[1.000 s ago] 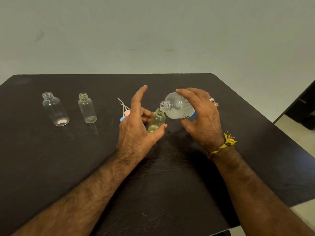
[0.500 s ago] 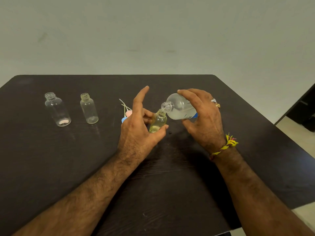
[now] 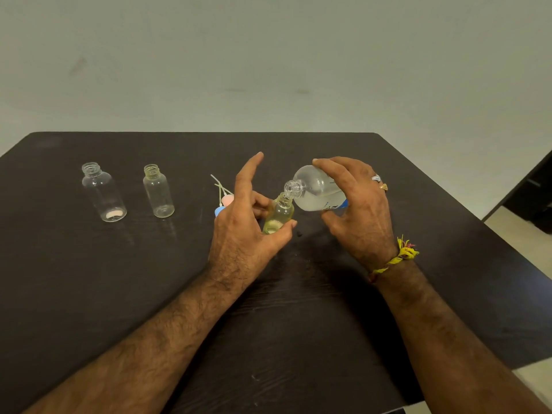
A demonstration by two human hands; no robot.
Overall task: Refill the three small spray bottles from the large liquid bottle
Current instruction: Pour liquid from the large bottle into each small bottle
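My left hand (image 3: 242, 231) grips a small clear spray bottle (image 3: 279, 215) between thumb and fingers, index finger raised; the bottle stands tilted on the dark table (image 3: 89, 279) and holds a little yellowish liquid. My right hand (image 3: 358, 213) holds the large clear liquid bottle (image 3: 313, 189) tipped on its side, its open mouth touching the small bottle's neck. Two more small bottles stand uncapped and upright at the left: one (image 3: 103, 192) at far left, the other (image 3: 158, 191) beside it.
Spray caps (image 3: 224, 201), pink and blue with thin dip tubes, lie behind my left hand. The table's right edge runs diagonally near my right forearm. A dark piece of furniture (image 3: 534, 198) stands at the far right, with a plain wall behind.
Both hands and both bottles keep nearly the same pose. The liquid level in the small held bottle looks about the same.
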